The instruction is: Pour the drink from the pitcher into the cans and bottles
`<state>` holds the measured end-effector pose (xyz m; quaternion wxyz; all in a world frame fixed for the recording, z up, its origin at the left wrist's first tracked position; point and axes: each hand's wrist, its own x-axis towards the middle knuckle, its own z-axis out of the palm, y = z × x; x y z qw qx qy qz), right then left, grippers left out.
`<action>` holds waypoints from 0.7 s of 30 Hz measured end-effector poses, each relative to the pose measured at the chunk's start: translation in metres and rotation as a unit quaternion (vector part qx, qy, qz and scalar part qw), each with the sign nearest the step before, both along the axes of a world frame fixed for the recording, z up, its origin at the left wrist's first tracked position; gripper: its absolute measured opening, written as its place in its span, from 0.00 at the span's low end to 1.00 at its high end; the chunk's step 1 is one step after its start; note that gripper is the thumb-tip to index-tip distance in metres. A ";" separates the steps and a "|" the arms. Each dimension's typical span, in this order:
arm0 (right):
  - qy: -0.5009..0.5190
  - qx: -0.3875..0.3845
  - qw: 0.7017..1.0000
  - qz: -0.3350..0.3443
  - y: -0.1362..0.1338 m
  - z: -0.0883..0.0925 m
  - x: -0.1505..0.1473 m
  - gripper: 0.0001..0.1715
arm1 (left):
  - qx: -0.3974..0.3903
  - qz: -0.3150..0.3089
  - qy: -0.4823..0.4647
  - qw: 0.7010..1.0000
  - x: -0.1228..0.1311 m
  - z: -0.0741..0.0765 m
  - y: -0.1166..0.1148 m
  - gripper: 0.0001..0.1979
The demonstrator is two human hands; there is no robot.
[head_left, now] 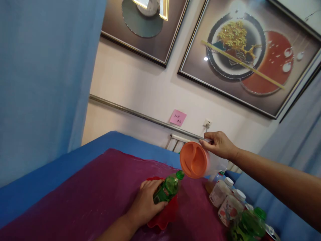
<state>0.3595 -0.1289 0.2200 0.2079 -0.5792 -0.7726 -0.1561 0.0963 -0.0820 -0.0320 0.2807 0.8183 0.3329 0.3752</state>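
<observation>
My left hand (146, 201) is wrapped round a green bottle (169, 188) with a green cap, tilted above a red scalloped dish (164, 216). My right hand (217, 144) grips the handle of a pitcher (213, 164) with an orange lid (193, 160). The pitcher is tipped so that its lid faces me, just above and to the right of the bottle's cap. The pitcher's clear body is partly hidden behind the lid and my right hand.
White-capped jars (229, 209), a large green bottle (248, 226) and cans stand at the right edge of the dark red cover (87, 201). Blue curtains (45, 80) hang on both sides. A metal rail (140, 115) runs along the wall.
</observation>
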 end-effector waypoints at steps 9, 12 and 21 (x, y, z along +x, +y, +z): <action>-0.001 0.002 1.000 0.005 0.000 0.002 -0.002 0.26 | 0.019 0.001 -0.004 1.000 0.001 -0.002 0.001 0.32; -0.002 0.001 1.000 0.004 0.000 0.001 0.000 0.26 | 0.017 0.001 -0.004 1.000 0.001 -0.002 0.001 0.32; -0.003 -0.007 1.000 0.000 0.000 -0.002 0.005 0.27 | 0.007 -0.005 -0.003 1.000 0.000 -0.003 0.001 0.33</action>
